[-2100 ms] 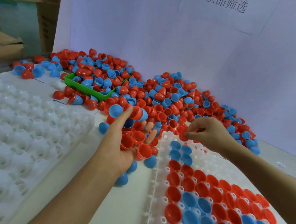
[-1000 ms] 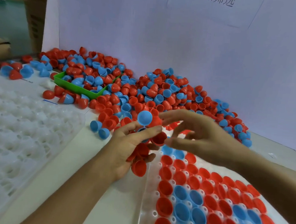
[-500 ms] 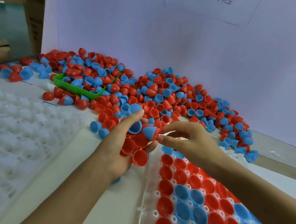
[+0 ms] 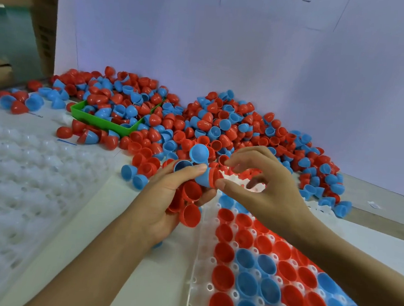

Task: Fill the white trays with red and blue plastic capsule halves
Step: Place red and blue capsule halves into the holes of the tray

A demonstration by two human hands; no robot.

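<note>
Reaching across to the left hand (image 4: 167, 198), the right hand (image 4: 264, 191) now has its thumb and forefinger closing on a nested blue-and-red capsule piece (image 4: 208, 177) at the tip of the left hand's stock; half a second ago it was only arriving there, and two seconds ago it was over the far end of the filled tray, apparently seating a piece. The left hand cups a cluster of red capsule halves (image 4: 189, 213), fingers curled round them, with a blue capsule half (image 4: 199, 153) perched at the top by its fingertips. The right hand's other fingers are spread and relaxed above the tray. That suggests one placement is done and the next piece is being drawn. The filled white tray (image 4: 200, 276) runs from 6 o'clock toward the hands, its pockets holding red and blue halves, with open pockets apparently left at its far end under the right hand. A second, empty white tray (image 4: 20, 184) lies at 9 o'clock. The loose pile of capsule halves (image 4: 223, 130) and a green bin (image 4: 100, 121) sit at 12 o'clock on the surface (image 4: 104, 230), against a white backboard (image 4: 230, 57).
</note>
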